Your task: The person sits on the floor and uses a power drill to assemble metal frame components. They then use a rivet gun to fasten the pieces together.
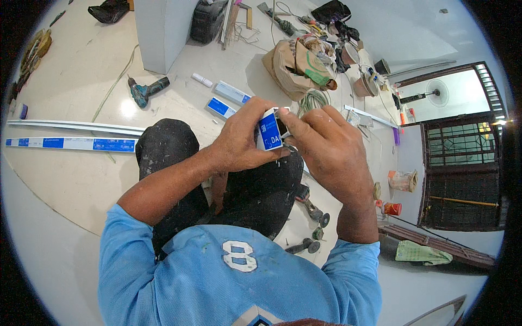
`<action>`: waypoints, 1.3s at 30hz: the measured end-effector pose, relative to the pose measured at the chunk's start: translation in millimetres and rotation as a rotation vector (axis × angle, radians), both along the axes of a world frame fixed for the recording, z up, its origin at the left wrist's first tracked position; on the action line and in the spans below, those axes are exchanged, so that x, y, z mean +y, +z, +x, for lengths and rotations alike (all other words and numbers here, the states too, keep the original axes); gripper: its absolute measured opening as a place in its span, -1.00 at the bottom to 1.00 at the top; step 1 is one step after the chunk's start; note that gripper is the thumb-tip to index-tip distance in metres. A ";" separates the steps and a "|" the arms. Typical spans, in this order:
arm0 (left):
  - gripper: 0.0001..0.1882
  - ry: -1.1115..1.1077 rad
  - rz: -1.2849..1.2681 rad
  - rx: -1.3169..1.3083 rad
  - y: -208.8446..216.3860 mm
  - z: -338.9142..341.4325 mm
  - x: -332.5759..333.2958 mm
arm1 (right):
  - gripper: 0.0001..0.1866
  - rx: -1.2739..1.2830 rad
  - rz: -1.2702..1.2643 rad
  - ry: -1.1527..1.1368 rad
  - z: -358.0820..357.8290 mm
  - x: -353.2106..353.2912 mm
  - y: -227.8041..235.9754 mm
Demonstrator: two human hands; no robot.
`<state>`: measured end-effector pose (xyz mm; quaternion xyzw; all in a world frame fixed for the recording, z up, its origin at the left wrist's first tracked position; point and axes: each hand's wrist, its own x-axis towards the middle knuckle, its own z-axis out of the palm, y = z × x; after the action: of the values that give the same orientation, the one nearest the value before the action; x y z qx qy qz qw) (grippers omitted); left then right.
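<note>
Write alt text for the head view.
A person's left hand holds a short blue-and-white hollow profile, the right hand at its open end. A cordless drill and long strip lie on the floor to the left.

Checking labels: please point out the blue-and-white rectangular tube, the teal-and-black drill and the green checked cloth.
Blue-and-white rectangular tube (270, 131): head view, blue side.
Teal-and-black drill (142, 93): head view, body.
Green checked cloth (422, 253): head view, middle.
</note>
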<state>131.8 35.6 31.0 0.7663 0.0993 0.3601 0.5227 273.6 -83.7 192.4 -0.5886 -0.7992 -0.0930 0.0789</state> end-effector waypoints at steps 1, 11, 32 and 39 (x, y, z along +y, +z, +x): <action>-0.13 0.001 0.024 -0.020 0.6 -0.4 0.0 | -0.46 0.016 -0.021 0.001 0.0 -2.4 1.0; 0.15 -0.050 0.022 -0.232 -6.8 4.9 -7.8 | -0.65 0.550 0.037 -0.136 10.4 -19.3 -22.5; -0.19 0.008 0.277 -0.301 -7.4 11.3 -5.4 | -0.71 1.071 0.210 -0.269 5.8 -44.1 -71.8; -0.15 0.038 0.343 -0.239 -1.9 6.5 -17.6 | -0.71 1.272 0.027 -0.409 2.9 -34.7 -62.6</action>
<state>138.4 18.0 29.0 0.7939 -0.0119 0.4699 0.3856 276.5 -118.3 129.8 -0.6675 -0.4681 0.2490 0.5229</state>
